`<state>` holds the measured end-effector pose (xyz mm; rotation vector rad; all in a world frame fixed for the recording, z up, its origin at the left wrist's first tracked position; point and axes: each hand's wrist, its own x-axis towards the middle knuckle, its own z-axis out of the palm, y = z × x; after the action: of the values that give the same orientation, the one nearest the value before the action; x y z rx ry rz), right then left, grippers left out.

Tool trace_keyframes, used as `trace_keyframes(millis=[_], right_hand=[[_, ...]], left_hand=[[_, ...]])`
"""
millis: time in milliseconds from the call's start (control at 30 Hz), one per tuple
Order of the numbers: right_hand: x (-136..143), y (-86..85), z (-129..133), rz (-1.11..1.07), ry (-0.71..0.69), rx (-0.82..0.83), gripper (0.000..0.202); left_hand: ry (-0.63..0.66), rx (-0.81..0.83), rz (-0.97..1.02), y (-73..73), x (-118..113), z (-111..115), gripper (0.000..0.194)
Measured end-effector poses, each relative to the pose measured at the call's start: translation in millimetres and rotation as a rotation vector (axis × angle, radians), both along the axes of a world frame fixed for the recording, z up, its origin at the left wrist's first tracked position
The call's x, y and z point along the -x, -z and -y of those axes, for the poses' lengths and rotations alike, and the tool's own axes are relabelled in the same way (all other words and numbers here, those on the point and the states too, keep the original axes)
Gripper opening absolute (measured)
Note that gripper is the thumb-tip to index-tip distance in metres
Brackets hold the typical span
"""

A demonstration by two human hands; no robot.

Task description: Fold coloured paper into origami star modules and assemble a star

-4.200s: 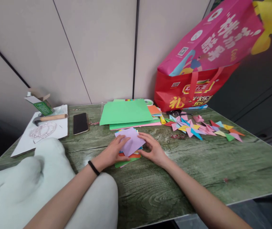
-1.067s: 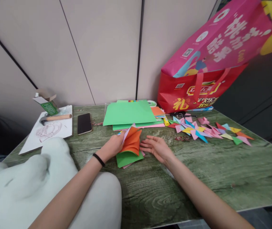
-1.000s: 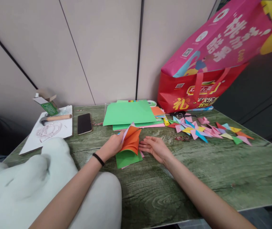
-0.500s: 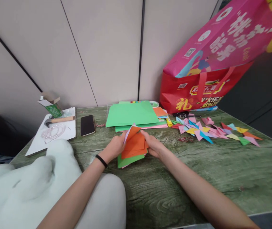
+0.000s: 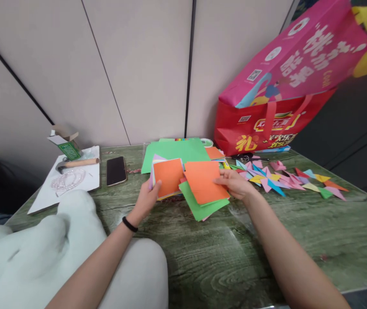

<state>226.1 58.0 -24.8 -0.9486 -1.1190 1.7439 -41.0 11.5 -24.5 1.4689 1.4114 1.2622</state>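
Note:
Above the table's middle, my left hand point(image 5: 148, 195) pinches a small stack of square coloured paper point(image 5: 168, 177), orange on top with lilac, white and yellow edges showing. My right hand point(image 5: 235, 182) grips a second stack of coloured paper point(image 5: 204, 180), its thumb on the orange top sheet. Green sheets point(image 5: 199, 206) fan out beneath that orange one, with a bit of pink below. The two stacks are side by side, almost touching. Behind them lie larger green sheets point(image 5: 180, 150), partly covered by the held paper.
Folded paper pieces point(image 5: 267, 176) in many colours lie at right, before a red bag point(image 5: 263, 128) with a pink bag point(image 5: 293, 56) above. At left are a phone point(image 5: 116, 171), a hammer point(image 5: 79, 163), a bead string point(image 5: 67, 180) and a white plush point(image 5: 42, 253).
The single bunch of paper between my hands is now parted into two stacks. My right hand has moved right with one; my left has shifted slightly left with the other.

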Motion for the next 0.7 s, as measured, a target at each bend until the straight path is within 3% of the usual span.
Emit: trace_keyframes(millis=[133,233,367,533,700], right_hand=[[-13.8,-2.2,-5.7,-0.100,0.125,-0.072,0.035],[-4.2,3.6,-7.3,-0.186,0.147,-0.078,0.037],[9.0,11.5,-7.9,-0.164,0.029,-0.015,0.038],[11.4,11.9,-5.0,-0.063,-0.033,0.063,0.035],[9.7,6.8,-0.7,-0.015,-0.146,0.071,0.040]], left_hand=[[0.055,0.264,0.432,2.0,-1.8,-1.8,0.035],[0.166,0.495,0.565,1.8,-5.4,3.5,0.033],[0.326,0.559,0.435,4.6,-5.7,8.1,0.034],[0.261,0.420,0.119,10.1,-0.4,4.6,0.030],[0.221,0.376,0.147,9.9,6.5,-1.2,0.041]])
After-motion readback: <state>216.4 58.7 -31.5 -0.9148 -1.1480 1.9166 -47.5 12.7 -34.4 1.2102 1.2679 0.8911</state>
